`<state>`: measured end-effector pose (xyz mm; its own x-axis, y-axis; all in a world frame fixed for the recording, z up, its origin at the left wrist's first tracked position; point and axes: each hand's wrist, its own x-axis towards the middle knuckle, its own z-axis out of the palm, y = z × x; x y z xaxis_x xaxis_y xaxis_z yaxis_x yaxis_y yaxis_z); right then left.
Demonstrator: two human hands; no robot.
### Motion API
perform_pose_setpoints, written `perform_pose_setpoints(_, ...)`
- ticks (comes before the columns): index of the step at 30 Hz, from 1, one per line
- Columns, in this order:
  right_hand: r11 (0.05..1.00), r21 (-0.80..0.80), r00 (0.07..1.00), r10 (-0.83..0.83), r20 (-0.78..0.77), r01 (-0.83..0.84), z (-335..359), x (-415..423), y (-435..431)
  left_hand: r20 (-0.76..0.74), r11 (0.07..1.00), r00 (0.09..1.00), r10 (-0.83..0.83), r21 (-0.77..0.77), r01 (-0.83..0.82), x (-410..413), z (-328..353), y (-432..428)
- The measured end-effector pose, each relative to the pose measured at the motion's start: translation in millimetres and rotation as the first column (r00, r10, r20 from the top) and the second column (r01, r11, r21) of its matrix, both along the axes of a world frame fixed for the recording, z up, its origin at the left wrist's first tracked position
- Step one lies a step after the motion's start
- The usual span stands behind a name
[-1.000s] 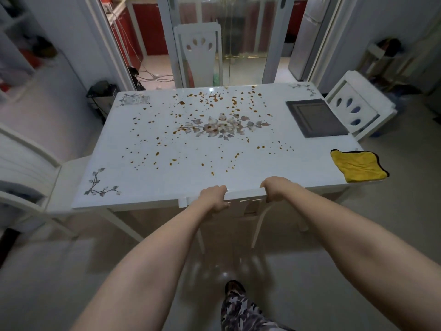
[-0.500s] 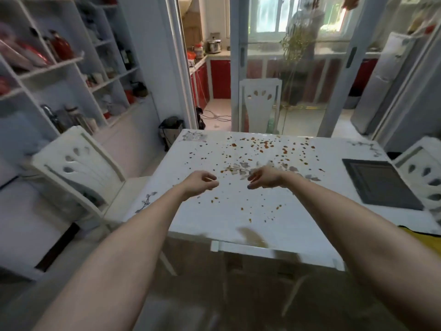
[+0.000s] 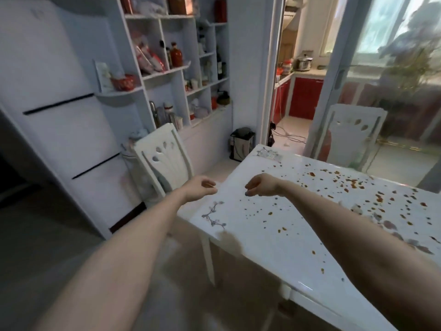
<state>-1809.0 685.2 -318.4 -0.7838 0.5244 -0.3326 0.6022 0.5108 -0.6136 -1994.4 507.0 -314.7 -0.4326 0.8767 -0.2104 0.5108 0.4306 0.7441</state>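
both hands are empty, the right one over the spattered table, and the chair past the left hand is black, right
The chair past the left hand is white, not black; the head view shows it. Both hands are empty, the right hand over the spattered table.

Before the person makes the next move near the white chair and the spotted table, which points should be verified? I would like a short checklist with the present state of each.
1. The left hand holds nothing: ok, fingers loosely curled in the air.
2. The right hand holds nothing: ok, it hovers above the table.
3. The chair back is reachable for a grip: ok, nothing stands between it and the hands.
4. The table top is clean: not ok, brown spots lie across it.
5. A wiping cloth is within reach: cannot tell, none is in view.
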Motion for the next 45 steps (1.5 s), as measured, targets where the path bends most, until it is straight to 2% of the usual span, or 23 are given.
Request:
perform_pose_setpoints(11,0.997,-0.049,0.995,0.058,-0.081,-0.062,0.9,-250.3,-59.7,0.004,0.999,1.0,0.03,0.012,-0.03,-228.6,-4.3,-56.4)
perform_pose_setpoints(16,0.997,-0.065,0.994,0.044,-0.098,-0.051,-1.4,-333.5,-77.6,-0.014,1.0,1.0,0.011,-0.018,-0.011,-313.3,-3.3,-78.8)
perform_pose_setpoints(22,0.996,-0.079,0.996,0.024,-0.086,-0.031,-0.8,-412.0,-79.0,0.032,0.999,0.999,0.03,-0.011,-0.03,-389.8,-7.0,-84.7)
perform_pose_setpoints(34,0.995,-0.09,0.999,0.031,-0.044,-0.035,-27.6,-634.0,-10.5,-0.007,0.998,1.0,-0.022,-0.053,0.021,-612.0,-27.8,-8.7)
perform_pose_setpoints(39,0.993,-0.111,0.999,-0.035,-0.005,0.034,-35.0,-709.7,33.4,-0.034,0.99,0.996,-0.08,-0.121,0.075,-701.8,-28.4,48.5)
perform_pose_setpoints(45,0.981,-0.113,0.987,-0.151,0.054,0.157,-46.7,-763.4,66.8,-0.021,0.975,0.983,-0.181,-0.138,0.176,-771.8,-35.9,110.2)
